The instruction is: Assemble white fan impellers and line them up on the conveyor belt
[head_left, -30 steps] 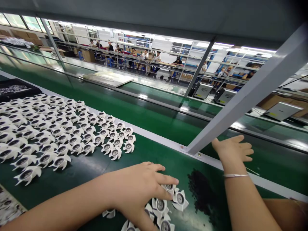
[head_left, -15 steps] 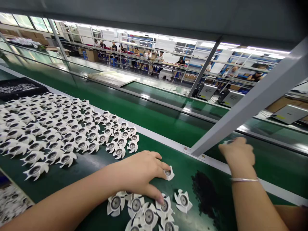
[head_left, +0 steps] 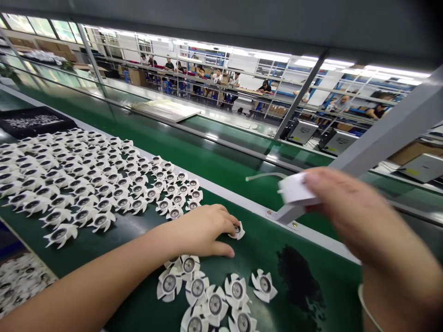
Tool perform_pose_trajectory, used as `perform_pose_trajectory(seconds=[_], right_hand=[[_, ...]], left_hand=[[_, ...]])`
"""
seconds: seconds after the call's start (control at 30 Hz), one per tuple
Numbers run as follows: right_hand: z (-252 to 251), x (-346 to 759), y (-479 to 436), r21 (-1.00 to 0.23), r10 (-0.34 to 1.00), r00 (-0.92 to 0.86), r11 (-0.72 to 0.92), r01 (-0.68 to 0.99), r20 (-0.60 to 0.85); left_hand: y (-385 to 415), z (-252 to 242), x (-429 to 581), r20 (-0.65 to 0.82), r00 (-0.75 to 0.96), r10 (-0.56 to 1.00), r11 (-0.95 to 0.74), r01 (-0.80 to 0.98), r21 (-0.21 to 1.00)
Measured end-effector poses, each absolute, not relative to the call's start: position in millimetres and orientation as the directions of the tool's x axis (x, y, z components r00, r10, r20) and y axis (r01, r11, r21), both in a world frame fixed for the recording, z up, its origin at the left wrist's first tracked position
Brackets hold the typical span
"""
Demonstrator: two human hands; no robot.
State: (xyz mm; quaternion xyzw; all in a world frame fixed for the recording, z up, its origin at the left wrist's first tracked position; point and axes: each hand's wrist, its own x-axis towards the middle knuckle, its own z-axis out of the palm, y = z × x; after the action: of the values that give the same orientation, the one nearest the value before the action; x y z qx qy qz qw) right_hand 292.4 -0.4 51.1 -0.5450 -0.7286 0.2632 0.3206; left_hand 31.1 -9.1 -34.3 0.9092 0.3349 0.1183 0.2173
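Note:
My left hand (head_left: pixel 207 230) reaches over the green work surface, its fingertips touching a white fan impeller (head_left: pixel 239 231). The thumb is stretched out, apart from that impeller. Below this hand lies a loose cluster of white impellers (head_left: pixel 215 304) with grey round hubs, and a single impeller (head_left: pixel 265 285) sits just right of them. My right hand (head_left: pixel 346 207), blurred and close to the camera, is raised at the right. Between its thumb and fingers it grips a white boxy part (head_left: pixel 297 188) with a thin pale cable trailing left. Part of this hand's grip is hidden.
Many impellers (head_left: pixel 86 184) lie in rows at the left, beside a black tray (head_left: pixel 34 121). A grey slanted post (head_left: pixel 384 133) stands behind my right hand. A dark stain (head_left: pixel 299 281) marks the surface. People (head_left: pixel 265 87) sit at benches far back.
My left hand has slid the impeller away from me and slightly left; its thumb has left the cluster. My right hand has come back from the far belt, nearer the camera, with the white boxy part.

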Motion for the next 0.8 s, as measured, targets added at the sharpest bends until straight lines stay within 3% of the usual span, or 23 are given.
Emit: perform_pose_trajectory(seconds=[0.13, 0.2, 0.3, 0.43, 0.7, 0.8], right_hand=[[30.5, 265.8, 20.0, -0.834, 0.869, -0.456, 0.101, 0.542, -0.192], [18.9, 263.3, 25.5, -0.829, 0.826, -0.502, 0.077, 0.554, -0.258], [6.7, 261.3, 25.1, -0.775, 0.809, -0.550, 0.208, 0.596, -0.207], [-1.0, 250.0, 19.5, -0.644, 0.779, -0.610, 0.393, 0.656, -0.145], [-12.2, 225.3, 16.5, -0.467, 0.795, -0.571, 0.433, 0.771, -0.206], [-7.8, 214.1, 12.3, -0.317, 0.825, -0.515, 0.436, 0.842, -0.234]], left_hand=[[-7.4, -39.0, 31.5, 0.170, 0.621, 0.765, -0.586, 0.563, 0.583], [-5.1, -41.9, 31.3, 0.213, 0.493, 0.844, -0.503, 0.587, 0.635], [-0.7, -45.0, 31.4, 0.225, 0.338, 0.914, -0.387, 0.557, 0.734], [2.5, -48.1, 34.5, 0.165, 0.274, 0.948, -0.269, 0.405, 0.874], [4.5, -62.3, 39.8, 0.029, 0.312, 0.950, -0.122, 0.281, 0.952], [10.1, -69.5, 40.3, -0.027, 0.301, 0.953, -0.042, 0.221, 0.974]])
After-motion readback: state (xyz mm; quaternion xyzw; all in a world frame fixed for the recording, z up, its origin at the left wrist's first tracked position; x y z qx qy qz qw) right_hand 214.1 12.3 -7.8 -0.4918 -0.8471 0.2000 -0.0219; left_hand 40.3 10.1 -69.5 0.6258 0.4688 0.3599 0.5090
